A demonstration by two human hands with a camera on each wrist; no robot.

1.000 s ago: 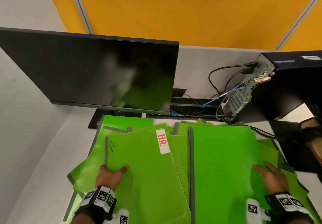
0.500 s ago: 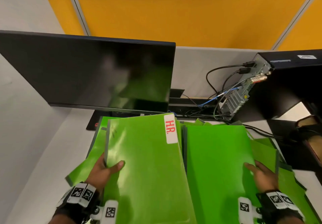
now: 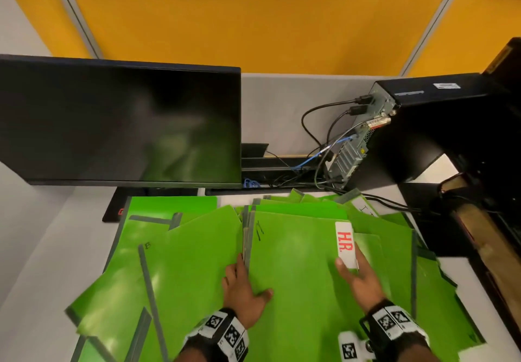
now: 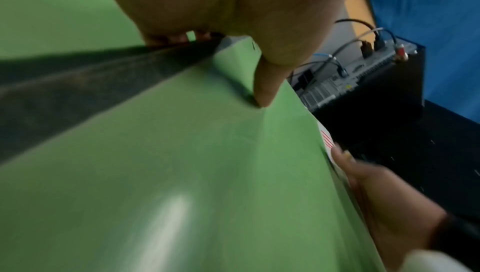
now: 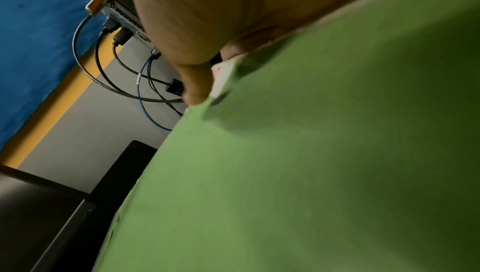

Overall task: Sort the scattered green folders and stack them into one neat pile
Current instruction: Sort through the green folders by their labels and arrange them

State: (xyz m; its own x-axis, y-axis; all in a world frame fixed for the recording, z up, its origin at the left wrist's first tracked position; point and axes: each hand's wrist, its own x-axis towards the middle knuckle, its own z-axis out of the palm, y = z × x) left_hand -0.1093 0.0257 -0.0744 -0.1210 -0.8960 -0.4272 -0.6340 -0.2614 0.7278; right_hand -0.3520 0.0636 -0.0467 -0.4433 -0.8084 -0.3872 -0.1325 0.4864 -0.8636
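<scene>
Several green folders (image 3: 183, 249) lie fanned and overlapping across the desk (image 3: 42, 249). One of them, the green folder with a white "H.R." label (image 3: 345, 244), lies on top right of the middle (image 3: 296, 254). My left hand (image 3: 245, 285) grips its grey spine edge, thumb on the cover and fingers down the side; the left wrist view shows the thumb (image 4: 265, 91) pressing the cover (image 4: 207, 173). My right hand (image 3: 358, 274) pinches its right edge at the label, thumb on top. The right wrist view shows that cover (image 5: 311, 173) close up. More green folders (image 3: 400, 249) stick out beneath it.
A dark monitor (image 3: 118, 125) stands at the back left, close above the folders' far edges. A black computer tower (image 3: 423, 125) with trailing cables (image 3: 324, 147) stands at the back right. Dark furniture (image 3: 479, 220) borders the desk's right side.
The H.R. folder has moved from the left part of the spread to the right, onto the folder there. My right hand has shifted left to its labelled edge.
</scene>
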